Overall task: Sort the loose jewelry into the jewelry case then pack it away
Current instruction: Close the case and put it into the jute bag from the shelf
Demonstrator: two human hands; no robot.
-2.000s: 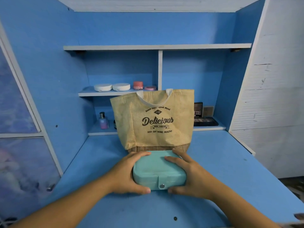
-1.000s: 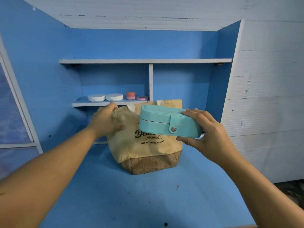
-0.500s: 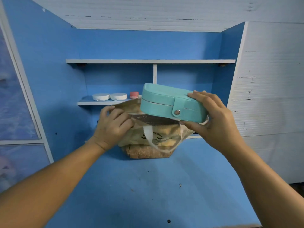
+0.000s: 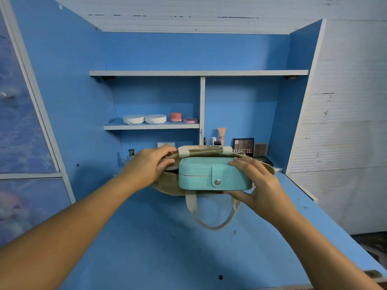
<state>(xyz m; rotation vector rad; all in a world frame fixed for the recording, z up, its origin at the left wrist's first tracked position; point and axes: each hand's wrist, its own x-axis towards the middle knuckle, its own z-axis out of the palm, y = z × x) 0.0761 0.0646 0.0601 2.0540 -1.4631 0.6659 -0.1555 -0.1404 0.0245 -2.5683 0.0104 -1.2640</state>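
Nearest the front edge of the blue desk (image 4: 167,252), a small dark hole (image 4: 220,277) marked the bare top. Two bare forearms reached over that edge toward the middle of the desk's back half.

The right hand (image 4: 261,183) gripped the jewelry case (image 4: 199,174) at its right end, with its fingers curled over the lid and its thumb under the base. The case was turquoise, shut and held about level. Its tab and silver snap (image 4: 217,181) faced the front edge. It sat at the open mouth of the tote bag (image 4: 167,186), which stood toward the back of the desk, near the middle. How far the case had gone into the bag could not be told.

The left hand (image 4: 146,166) held the bag's rim just left of the case, with its fingers bent round the fabric there. The bag's near handle (image 4: 209,226) hung in a loop below the case, down toward the desk top, and the far handle (image 4: 205,149) lay across behind the lid.

Behind the bag, along the back edge, stood a small bottle (image 4: 131,152) to the left. To the right were a tube (image 4: 221,135) and an eyeshadow palette (image 4: 243,145) marked MATTE.

On the shelf (image 4: 150,127) above the left side sat a row of four things: two white round tubs (image 4: 133,119) side by side, then a pink jar (image 4: 175,117), then a flat pink tin (image 4: 190,120).
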